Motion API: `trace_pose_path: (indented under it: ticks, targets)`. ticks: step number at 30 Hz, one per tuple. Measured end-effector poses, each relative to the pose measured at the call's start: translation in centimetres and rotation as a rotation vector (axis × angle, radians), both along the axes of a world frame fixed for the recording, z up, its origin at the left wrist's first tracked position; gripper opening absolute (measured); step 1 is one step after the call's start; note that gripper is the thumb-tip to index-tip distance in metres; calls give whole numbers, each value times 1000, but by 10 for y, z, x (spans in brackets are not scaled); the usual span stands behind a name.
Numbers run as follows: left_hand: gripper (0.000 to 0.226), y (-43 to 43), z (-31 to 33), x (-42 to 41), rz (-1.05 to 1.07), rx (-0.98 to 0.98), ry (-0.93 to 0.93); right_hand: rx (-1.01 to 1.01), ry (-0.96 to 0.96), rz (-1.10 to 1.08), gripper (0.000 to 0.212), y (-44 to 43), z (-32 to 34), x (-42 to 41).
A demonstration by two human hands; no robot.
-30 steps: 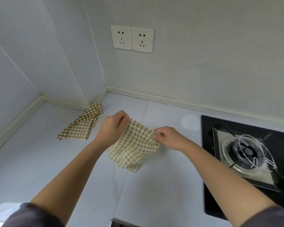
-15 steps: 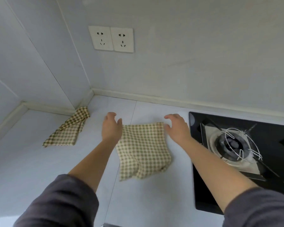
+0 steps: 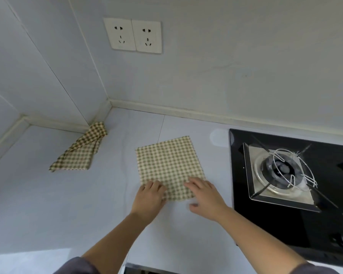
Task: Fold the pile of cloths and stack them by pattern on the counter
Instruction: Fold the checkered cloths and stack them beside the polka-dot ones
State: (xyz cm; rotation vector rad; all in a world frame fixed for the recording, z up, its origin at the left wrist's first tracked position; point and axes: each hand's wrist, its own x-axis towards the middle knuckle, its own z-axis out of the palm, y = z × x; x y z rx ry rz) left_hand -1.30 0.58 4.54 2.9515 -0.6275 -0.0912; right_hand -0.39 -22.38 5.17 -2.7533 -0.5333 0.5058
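While both hands lay at the near edge of the checked cloth (image 3: 167,165), the entries stood thus. Left hand (image 3: 149,196): fingers resting loosely over the near-left corner, pinching nothing that showed. Right hand (image 3: 204,194): fingers flat and spread on the near-right edge, thumb off on the tabletop (image 3: 48,204). Checked cloth: flat on the tabletop, just left of the hob (image 3: 285,171). Step judged: smoothing before the first fold. It wanted both near corners pinched, carried to the far corners, edges matched, the crease pressed outward. Second checked cloth (image 3: 80,153): rumpled, well apart, at the far-left wall corner; same pattern, so probably one stack. Wall sockets (image 3: 133,35): above.
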Motion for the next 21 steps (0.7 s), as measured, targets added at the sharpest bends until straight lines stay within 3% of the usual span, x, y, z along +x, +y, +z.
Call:
trace_pose_path:
  ticks: [6, 13, 16, 19, 21]
  targets:
    - [59, 8, -1, 4, 47, -82, -37, -53, -285, -68, 65, 5, -10, 1]
    - [58, 35, -13, -2, 99, -271, -33, -62, -394, -70, 56, -6, -8, 9]
    - [36, 38, -13, -1, 237, -435, 46, 121, -327, -125, 41, -15, -17, 9]
    - [12, 36, -4, 0, 415, -629, 167, 369, -89, -393, 25, -19, -16, 4]
    - [11, 33, 1, -1, 500, -726, 200, 488, 51, -536, 20, -20, -12, 2]
